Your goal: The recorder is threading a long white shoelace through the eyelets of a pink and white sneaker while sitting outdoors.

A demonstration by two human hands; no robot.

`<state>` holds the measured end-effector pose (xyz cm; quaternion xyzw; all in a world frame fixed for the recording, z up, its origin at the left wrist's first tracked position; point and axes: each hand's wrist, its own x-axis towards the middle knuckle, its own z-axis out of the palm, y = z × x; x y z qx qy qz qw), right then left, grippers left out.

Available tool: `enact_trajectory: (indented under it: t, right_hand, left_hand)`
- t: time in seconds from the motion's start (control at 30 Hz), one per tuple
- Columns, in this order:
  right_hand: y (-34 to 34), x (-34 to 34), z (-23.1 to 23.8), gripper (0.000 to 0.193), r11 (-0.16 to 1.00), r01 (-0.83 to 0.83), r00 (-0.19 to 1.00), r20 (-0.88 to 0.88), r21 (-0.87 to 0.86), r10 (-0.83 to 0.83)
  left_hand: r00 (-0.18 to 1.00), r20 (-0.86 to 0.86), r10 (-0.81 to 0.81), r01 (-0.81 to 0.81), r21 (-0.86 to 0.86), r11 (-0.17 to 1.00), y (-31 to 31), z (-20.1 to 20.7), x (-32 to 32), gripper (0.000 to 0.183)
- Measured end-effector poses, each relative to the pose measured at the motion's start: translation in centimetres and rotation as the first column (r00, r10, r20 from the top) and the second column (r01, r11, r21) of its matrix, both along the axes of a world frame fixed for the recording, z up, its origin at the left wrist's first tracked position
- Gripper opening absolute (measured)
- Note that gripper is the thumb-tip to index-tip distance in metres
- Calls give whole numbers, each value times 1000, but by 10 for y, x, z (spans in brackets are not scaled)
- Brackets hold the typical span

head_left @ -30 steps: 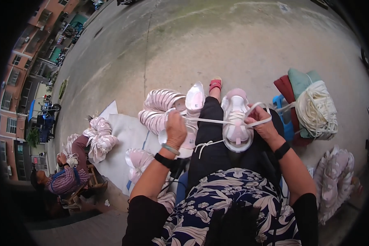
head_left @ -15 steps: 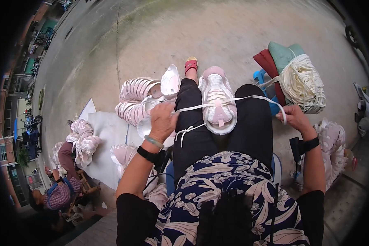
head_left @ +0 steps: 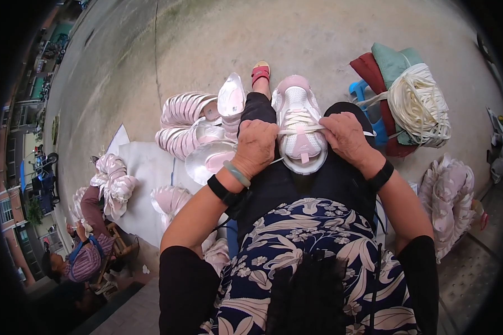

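Note:
A pink and white sneaker (head_left: 295, 94) rests between my thighs, toe pointing away from me. White lace (head_left: 297, 117) crosses its front in several rows. My left hand (head_left: 258, 146) is closed at the shoe's left edge, pinching a lace end. On the opposite edge my right hand (head_left: 347, 137) pinches the other lace end, and a loose tail sticks out past its knuckles. Between both hands the lace runs across the pink tongue. The exact fingertip grip is partly hidden.
Left of my leg, nested pink and white shoe uppers (head_left: 187, 120) lie near a white sheet (head_left: 145, 162). At right, a bundle of white laces (head_left: 419, 103) sits with green cloth (head_left: 394, 62) on a blue stool (head_left: 359, 90). More uppers (head_left: 448, 198) stand nearer right. A person (head_left: 85, 262) sits far left.
Both hands have come inward to the shoe, the right one from far out at the right. The lace, stretched wide before, now spans only a short stretch across the tongue.

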<state>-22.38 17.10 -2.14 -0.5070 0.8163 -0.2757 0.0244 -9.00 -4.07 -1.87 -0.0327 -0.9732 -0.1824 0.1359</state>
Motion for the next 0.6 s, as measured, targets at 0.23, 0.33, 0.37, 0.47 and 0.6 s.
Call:
enact_trajectory:
  t: [0.23,0.33,0.37,0.47,0.6]
  right_hand:
    - [-34,-14,22,11,999,-36,988,148,-29,40]
    - [-38,-17,21,11,999,-38,989,140,-1,38]
    - [-36,-18,19,11,1000,-15,985,170,-15,17]
    - [-31,-19,18,13,1000,7,976,219,-25,-1]
    - [-22,-18,24,17,998,54,922,383,20,-58]
  left_hand:
    - [986,129,103,-112,67,991,-22,12,5,2]
    - [947,305,98,-127,78,989,-51,18,19,4]
    - [915,392,98,-144,89,986,-62,22,23,3]
    - [888,459,-13,-123,265,956,-72,8,37,5]
    - [710,681,-181,-307,530,790,-67,19,30,11]
